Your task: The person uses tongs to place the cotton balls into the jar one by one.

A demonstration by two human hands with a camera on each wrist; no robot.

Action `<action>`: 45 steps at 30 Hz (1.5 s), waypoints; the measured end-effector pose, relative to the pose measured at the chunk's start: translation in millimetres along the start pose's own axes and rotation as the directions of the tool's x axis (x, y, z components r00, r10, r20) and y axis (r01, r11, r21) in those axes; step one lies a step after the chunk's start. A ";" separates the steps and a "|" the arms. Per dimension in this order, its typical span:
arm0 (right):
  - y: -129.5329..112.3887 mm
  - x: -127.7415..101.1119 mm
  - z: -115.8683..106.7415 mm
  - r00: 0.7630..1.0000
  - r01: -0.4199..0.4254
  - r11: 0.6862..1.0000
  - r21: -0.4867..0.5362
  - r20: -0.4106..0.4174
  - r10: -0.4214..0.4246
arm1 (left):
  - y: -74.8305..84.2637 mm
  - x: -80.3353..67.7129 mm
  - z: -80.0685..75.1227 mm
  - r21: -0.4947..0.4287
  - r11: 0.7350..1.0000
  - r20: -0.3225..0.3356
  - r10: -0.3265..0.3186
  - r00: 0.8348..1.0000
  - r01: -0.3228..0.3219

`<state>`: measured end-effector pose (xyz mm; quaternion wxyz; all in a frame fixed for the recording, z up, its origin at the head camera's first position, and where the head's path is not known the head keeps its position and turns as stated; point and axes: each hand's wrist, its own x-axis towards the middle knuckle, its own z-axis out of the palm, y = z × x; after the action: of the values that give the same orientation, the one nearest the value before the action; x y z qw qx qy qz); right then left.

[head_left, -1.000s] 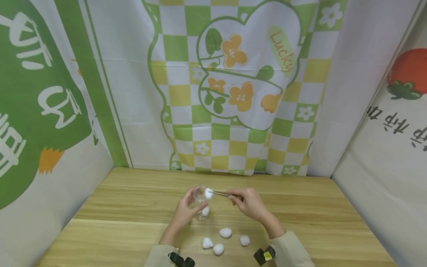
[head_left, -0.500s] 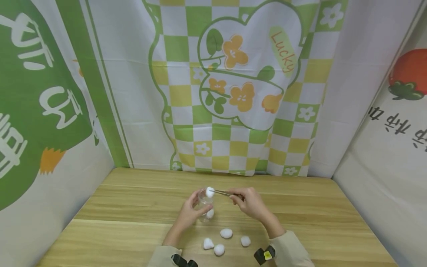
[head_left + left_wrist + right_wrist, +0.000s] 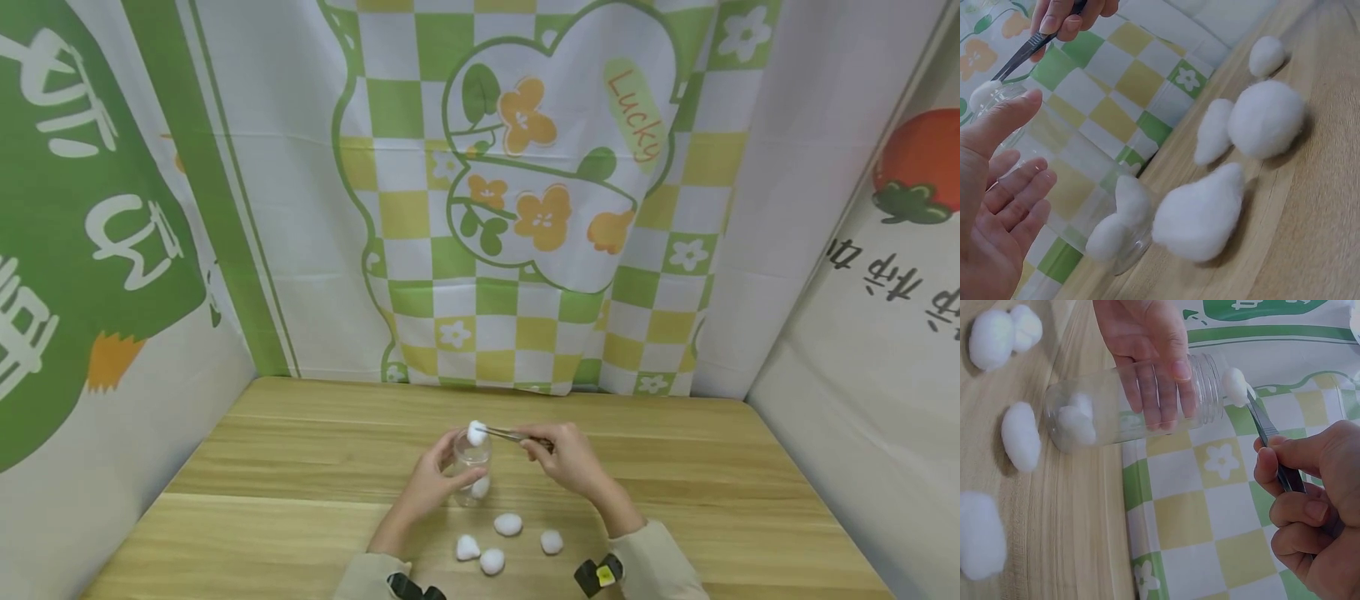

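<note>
The person's left hand is wrapping its fingers around a small clear plastic bottle with a threaded neck, holding it upright on the light wooden table, roughly midway between the left and right edges and closer to the near edge than the far one. The right hand is pinching a pair of slim metal tweezers between thumb and curled fingers, and the tweezer tips are gripping a small white cotton ball right at the bottle's mouth. In the right wrist view the ball is sitting just against the rim of the threaded neck, not yet inside, while one or two more cotton balls are resting at the bottom of the bottle. Compared with a second ago, the bottle and the left hand are standing a little further to the right and nearer the front edge, and the held ball is still hovering at the opening rather than dropping in. Four loose white cotton balls are lying on the table near the front edge, just in front of the bottle: one closest to it, another to the right, and two side by side to the left.
</note>
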<state>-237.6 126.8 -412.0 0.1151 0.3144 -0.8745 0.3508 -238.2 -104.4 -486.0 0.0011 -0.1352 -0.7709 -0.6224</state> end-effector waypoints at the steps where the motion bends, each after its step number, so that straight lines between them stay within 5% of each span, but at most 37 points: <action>1: 0.4 0.0 0.1 1.000 0.005 1.000 -0.003 -0.001 -0.005 | 0.0 0.0 0.1 0.000 1.000 0.003 0.002 1.000 -0.002; 45: 5.8 -13.0 4.7 0.997 -0.050 0.997 0.064 0.069 0.045 | -0.5 -1.2 0.1 0.002 1.000 0.022 0.004 1.000 -0.004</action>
<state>-231.1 132.9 -424.0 0.0665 0.3089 -0.8732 0.3711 -237.1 -104.7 -486.7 -0.0058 -0.1438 -0.7713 -0.6200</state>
